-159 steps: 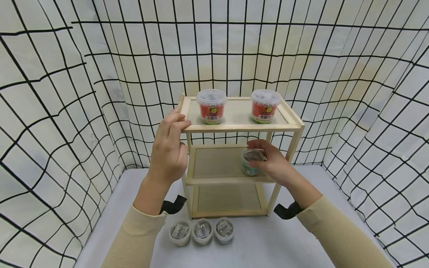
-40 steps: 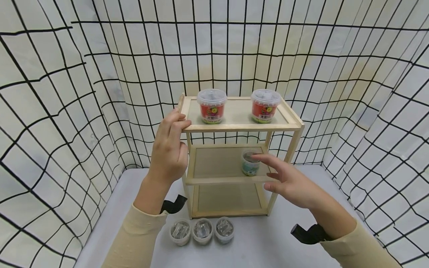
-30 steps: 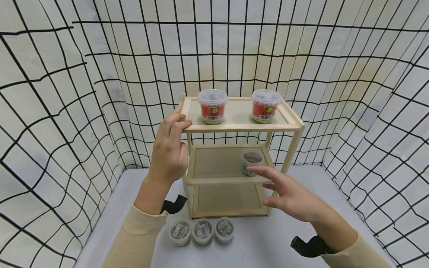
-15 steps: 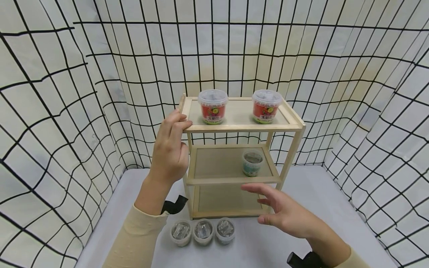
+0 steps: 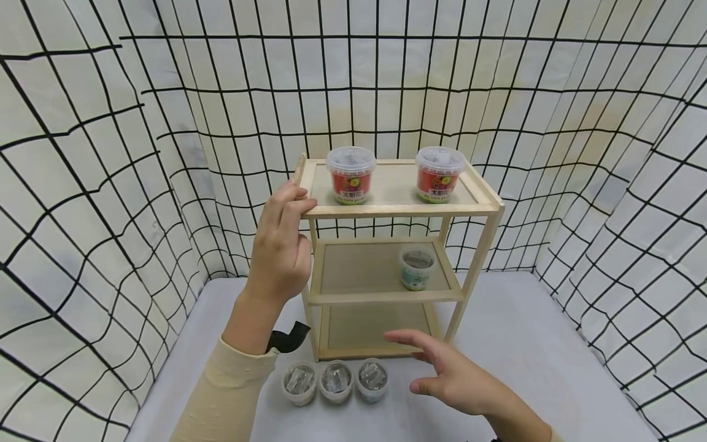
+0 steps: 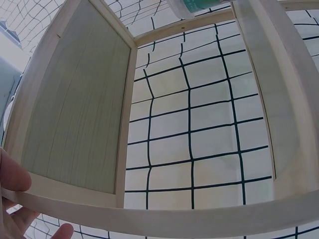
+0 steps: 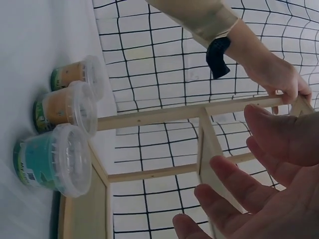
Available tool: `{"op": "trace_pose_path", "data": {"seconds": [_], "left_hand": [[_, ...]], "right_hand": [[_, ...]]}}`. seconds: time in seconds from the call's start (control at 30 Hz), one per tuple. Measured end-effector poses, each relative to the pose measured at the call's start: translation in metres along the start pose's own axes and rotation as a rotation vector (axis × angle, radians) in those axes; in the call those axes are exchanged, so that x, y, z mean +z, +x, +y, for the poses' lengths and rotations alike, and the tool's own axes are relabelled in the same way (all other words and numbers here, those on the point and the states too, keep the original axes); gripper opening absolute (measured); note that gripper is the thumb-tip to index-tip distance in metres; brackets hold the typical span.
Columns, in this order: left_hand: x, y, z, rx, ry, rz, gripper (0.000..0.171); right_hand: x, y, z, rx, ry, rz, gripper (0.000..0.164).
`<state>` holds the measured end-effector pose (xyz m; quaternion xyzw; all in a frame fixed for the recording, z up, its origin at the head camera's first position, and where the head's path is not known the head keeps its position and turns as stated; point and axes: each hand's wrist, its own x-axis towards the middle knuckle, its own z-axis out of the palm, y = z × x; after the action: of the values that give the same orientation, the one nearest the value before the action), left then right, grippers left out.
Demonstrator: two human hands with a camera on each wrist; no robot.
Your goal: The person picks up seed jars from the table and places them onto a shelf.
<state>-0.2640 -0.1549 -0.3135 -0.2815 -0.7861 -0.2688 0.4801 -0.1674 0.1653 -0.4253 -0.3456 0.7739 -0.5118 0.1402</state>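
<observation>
My left hand (image 5: pixel 280 245) grips the top left corner of a small three-tier wooden shelf (image 5: pixel 386 298); in the left wrist view its thumb (image 6: pixel 14 172) lies against the frame with fingers beneath. My right hand (image 5: pixel 455 374) holds nothing, fingers apart and slightly bent, in front of the bottom tier, right of a row of lidded plastic cups. That row has a teal-labelled cup (image 7: pixel 42 159) and two orange-labelled cups (image 7: pixel 59 110) (image 7: pixel 70 75). Another teal-labelled cup (image 5: pixel 417 267) stands on the right of the middle tier.
Two red-labelled cups (image 5: pixel 351 177) (image 5: pixel 439 176) with clear lids stand on the top tier, left and right. The shelf stands on a white-covered table (image 5: pixel 530 344). White walls with a black grid (image 5: pixel 375 80) enclose the back and sides.
My right hand has let go of the teal-labelled cup on the middle tier, then moved down and toward me to beside the table row. My left hand has stayed on the shelf corner.
</observation>
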Motion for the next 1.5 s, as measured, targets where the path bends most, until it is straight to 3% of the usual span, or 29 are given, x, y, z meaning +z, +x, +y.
{"op": "trace_pose_path", "data": {"seconds": [0.5, 0.93, 1.33, 1.5], "left_hand": [[0.002, 0.0, -0.001, 0.003, -0.008, 0.004, 0.054], [0.002, -0.001, -0.001, -0.006, -0.007, 0.0, 0.055], [0.002, -0.001, -0.002, -0.005, -0.002, -0.001, 0.054], [0.002, -0.001, -0.003, -0.011, 0.001, -0.006, 0.055]], "right_hand": [[0.033, 0.008, 0.039, 0.124, -0.009, 0.013, 0.079], [0.053, 0.022, 0.084, 0.076, -0.03, 0.067, 0.083], [0.071, 0.031, 0.093, 0.137, -0.02, 0.126, 0.079], [0.076, 0.036, 0.098, 0.171, -0.067, 0.158, 0.078]]}}
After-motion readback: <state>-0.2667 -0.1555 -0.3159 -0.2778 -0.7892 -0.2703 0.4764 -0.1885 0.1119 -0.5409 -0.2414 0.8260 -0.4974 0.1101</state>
